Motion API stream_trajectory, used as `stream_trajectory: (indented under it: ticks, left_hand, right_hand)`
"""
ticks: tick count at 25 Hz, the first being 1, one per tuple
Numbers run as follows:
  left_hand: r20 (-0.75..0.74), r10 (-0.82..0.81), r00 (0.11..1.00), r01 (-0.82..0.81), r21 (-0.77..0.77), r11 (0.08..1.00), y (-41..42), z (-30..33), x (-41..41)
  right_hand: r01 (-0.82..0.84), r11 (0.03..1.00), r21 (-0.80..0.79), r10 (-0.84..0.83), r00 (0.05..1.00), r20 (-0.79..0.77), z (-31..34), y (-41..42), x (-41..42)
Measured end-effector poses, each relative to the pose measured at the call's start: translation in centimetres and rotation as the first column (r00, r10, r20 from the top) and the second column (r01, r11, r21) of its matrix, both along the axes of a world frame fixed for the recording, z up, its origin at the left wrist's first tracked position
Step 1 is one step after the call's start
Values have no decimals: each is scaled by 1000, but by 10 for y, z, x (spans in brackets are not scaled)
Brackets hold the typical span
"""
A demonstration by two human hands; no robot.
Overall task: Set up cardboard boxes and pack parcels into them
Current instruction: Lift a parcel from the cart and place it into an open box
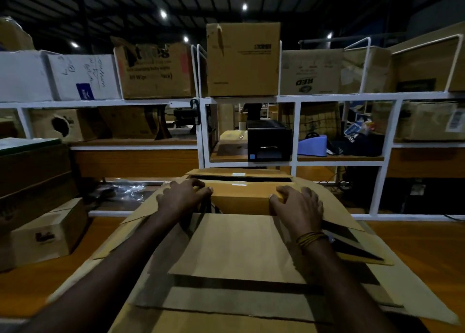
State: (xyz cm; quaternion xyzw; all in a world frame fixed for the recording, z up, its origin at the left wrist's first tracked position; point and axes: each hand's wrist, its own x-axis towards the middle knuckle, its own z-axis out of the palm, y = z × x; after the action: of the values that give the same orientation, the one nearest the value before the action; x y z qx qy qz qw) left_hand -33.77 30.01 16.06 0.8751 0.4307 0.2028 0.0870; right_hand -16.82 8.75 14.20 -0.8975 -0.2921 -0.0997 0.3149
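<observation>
A large open cardboard box [234, 247] stands in front of me on the wooden table, its flaps spread outward. A yellow-brown parcel [241, 196] with a white tape strip sits in the box's opening, at its far side. My left hand [181, 194] grips the parcel's left end. My right hand [299, 204], with thread bands on the wrist, grips its right end. The inside of the box below the parcel is dark and hidden.
A small cardboard box [47, 234] sits at the left on the table [422, 242], beside stacked cartons [32, 174]. White metal shelving [297, 129] behind holds cartons, a black label printer [268, 141] and a blue tape dispenser [313, 145]. Crumpled clear plastic [125, 189] lies behind the box.
</observation>
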Motion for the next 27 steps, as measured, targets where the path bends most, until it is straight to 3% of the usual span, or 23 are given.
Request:
stream_trajectory:
  ticks: [2, 6, 10, 16, 27]
  left_hand:
    - [-62, 12, 998, -8, 75, 997, -1, 5, 3]
    - [8, -167, 986, 167, 21, 986, 11, 8, 10]
    - [-45, -224, 974, 228, 200, 953, 16, 9, 20]
    - [-85, -354, 931, 362, 321, 875, 25, 5, 29]
    - [-41, -370, 928, 364, 313, 877, 33, 12, 52]
  right_hand:
    - [-29, 1000, -8, 29, 999, 41, 2, 15, -3]
    - [-71, 997, -28, 73, 996, 59, 12, 37, -10]
    - [-37, 992, -123, 48, 995, 87, 17, 57, -17]
    - [-71, 987, -141, 86, 992, 98, 22, 71, -20]
    - [-172, 964, -203, 193, 977, 88, 36, 100, 8]
